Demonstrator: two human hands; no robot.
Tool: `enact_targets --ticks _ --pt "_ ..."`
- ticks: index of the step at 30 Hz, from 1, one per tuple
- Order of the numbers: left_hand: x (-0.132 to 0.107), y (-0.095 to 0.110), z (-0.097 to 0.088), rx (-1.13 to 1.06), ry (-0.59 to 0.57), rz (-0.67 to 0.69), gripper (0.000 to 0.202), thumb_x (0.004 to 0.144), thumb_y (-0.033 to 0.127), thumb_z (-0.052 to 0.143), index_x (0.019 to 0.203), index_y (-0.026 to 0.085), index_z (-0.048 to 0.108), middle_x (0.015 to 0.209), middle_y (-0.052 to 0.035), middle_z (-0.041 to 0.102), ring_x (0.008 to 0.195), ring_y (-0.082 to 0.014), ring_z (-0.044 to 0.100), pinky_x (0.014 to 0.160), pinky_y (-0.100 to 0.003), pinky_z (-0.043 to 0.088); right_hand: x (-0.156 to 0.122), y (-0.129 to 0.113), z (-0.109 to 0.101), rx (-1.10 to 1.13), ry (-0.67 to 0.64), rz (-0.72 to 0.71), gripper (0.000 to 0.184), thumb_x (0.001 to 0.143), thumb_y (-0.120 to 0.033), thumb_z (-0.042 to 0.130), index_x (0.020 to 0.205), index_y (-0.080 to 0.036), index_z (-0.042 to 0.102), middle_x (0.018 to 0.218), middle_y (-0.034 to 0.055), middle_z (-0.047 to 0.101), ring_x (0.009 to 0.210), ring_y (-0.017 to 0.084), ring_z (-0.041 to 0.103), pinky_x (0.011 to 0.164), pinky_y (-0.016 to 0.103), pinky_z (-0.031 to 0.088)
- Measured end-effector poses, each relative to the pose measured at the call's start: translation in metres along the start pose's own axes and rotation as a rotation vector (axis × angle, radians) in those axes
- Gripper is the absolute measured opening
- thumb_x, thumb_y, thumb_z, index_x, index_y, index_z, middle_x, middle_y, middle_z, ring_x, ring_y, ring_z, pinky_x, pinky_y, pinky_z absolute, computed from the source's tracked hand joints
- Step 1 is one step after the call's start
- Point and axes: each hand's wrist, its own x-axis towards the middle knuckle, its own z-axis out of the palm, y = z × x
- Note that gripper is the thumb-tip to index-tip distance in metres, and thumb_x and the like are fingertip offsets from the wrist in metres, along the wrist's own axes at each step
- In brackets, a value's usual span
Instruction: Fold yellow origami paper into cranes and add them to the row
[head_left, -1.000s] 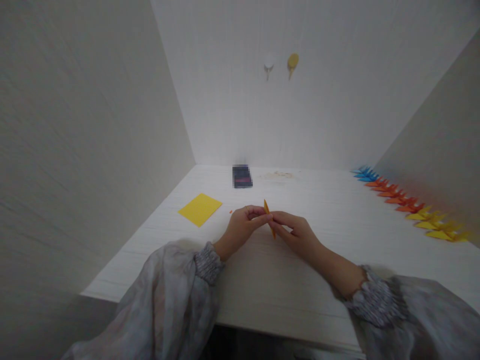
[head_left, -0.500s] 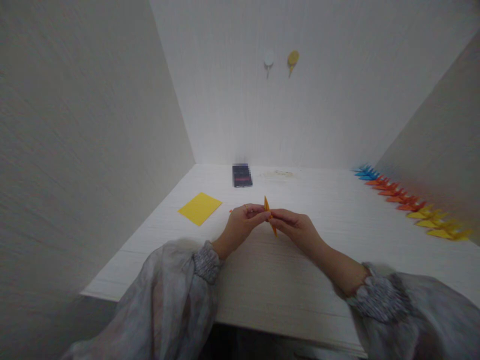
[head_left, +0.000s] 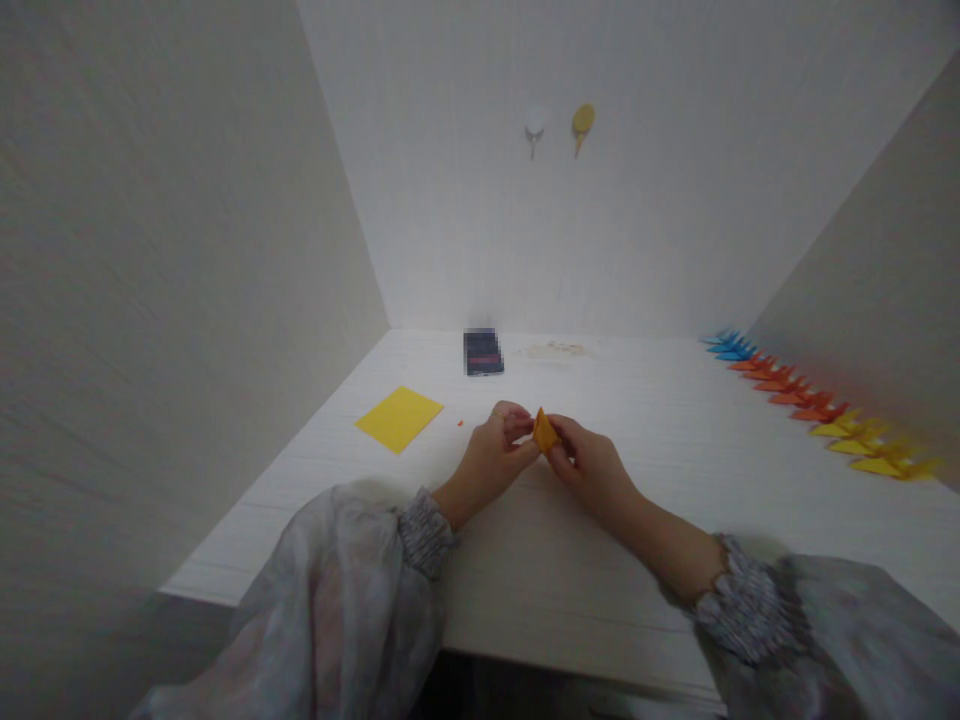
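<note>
A small folded piece of yellow-orange paper (head_left: 545,431) is held above the white table (head_left: 570,580), between both hands. My left hand (head_left: 495,450) is closed, its thumb and fingertips at the paper's left edge. From the right side, my right hand (head_left: 589,455) pinches the same paper between thumb and fingers. The paper shows a pointed top and a broad face turned toward me; fingertips cover parts of its edges. A flat yellow paper sheet (head_left: 400,419) lies left of my left hand, with a tiny orange scrap (head_left: 460,423) between them.
A dark phone-like device (head_left: 483,353), blurred out, lies near the back wall. Along the right side runs a row of folded paper figures: blue (head_left: 729,346), orange-red (head_left: 787,388) and yellow (head_left: 874,447). Two hooks, one white (head_left: 534,128) and one yellow (head_left: 583,120), are on the wall.
The folded paper has turned from nearly edge-on to showing a broad face. My left hand has shifted slightly, uncovering the orange scrap.
</note>
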Motion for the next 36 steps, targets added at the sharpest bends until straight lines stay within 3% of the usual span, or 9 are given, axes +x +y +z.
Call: enact_targets --ticks 4,7,10,17,23,27,30,36 --pt "-0.002 0.002 0.003 0.073 -0.025 -0.018 0.037 0.070 0.018 0.058 0.102 0.017 0.041 0.100 -0.0115 0.061 0.091 -0.0180 0.060 0.077 -0.034 0.048 0.002 -0.004 0.000 -0.066 -0.008 -0.022 0.024 0.073 -0.013 0.044 0.093 -0.014 0.057 0.076 0.0065 0.065 0.060 0.015 0.058 0.056 0.025 0.044" --pt "-0.003 0.004 0.004 0.075 -0.076 0.018 0.034 0.068 0.016 0.059 0.099 0.016 0.046 0.105 -0.0109 0.059 0.099 -0.0189 0.057 0.081 -0.033 0.048 0.003 0.000 0.000 -0.072 0.013 0.007 0.019 0.072 -0.011 0.044 0.083 -0.016 0.058 0.071 0.0050 0.064 0.060 0.015 0.058 0.055 0.025 0.044" --pt "-0.004 0.004 0.006 -0.007 -0.110 0.018 0.030 0.066 0.017 0.062 0.095 0.016 0.052 0.106 -0.0096 0.059 0.102 -0.0189 0.055 0.085 -0.033 0.046 0.004 0.005 -0.001 -0.041 0.066 0.021 0.023 0.069 -0.009 0.044 0.085 -0.017 0.059 0.077 0.0052 0.066 0.068 0.017 0.060 0.061 0.027 0.046" --pt "-0.002 0.009 0.008 -0.252 -0.026 -0.151 0.023 0.073 0.030 0.058 0.087 0.012 0.063 0.093 -0.0077 0.065 0.089 -0.0155 0.059 0.086 -0.033 0.044 0.002 0.011 -0.001 0.031 0.128 -0.030 0.023 0.072 -0.012 0.048 0.090 -0.018 0.061 0.083 0.0057 0.065 0.074 0.017 0.060 0.065 0.029 0.047" --pt "-0.001 0.006 0.012 -0.415 0.121 -0.210 0.026 0.061 0.024 0.070 0.082 0.013 0.060 0.085 -0.0047 0.064 0.077 -0.0116 0.059 0.078 -0.029 0.045 0.002 0.006 -0.005 0.034 0.188 -0.187 0.017 0.068 -0.010 0.053 0.080 -0.019 0.062 0.075 0.0036 0.063 0.070 0.016 0.059 0.060 0.027 0.046" --pt "-0.003 0.009 0.013 -0.400 0.060 -0.300 0.027 0.062 0.027 0.070 0.082 0.011 0.061 0.082 -0.0061 0.063 0.077 -0.0126 0.059 0.077 -0.029 0.044 0.001 0.003 -0.007 0.032 0.223 -0.227 0.012 0.069 -0.013 0.055 0.077 -0.018 0.062 0.072 0.0039 0.062 0.066 0.016 0.058 0.058 0.027 0.046" --pt "-0.005 0.014 0.012 -0.375 -0.042 -0.353 0.028 0.066 0.032 0.066 0.083 0.011 0.063 0.088 -0.0086 0.063 0.079 -0.0150 0.058 0.073 -0.030 0.046 0.002 0.003 -0.007 0.043 0.236 -0.240 0.014 0.069 -0.012 0.055 0.078 -0.019 0.063 0.075 0.0048 0.063 0.069 0.017 0.059 0.061 0.028 0.048" --pt "-0.005 0.014 0.006 -0.377 -0.026 -0.338 0.028 0.066 0.033 0.066 0.085 0.013 0.064 0.088 -0.0079 0.063 0.079 -0.0145 0.058 0.069 -0.027 0.047 0.000 0.004 -0.006 0.098 0.154 -0.262 0.038 0.067 -0.004 0.045 0.093 -0.023 0.064 0.090 0.0061 0.061 0.084 0.018 0.058 0.071 0.031 0.048"
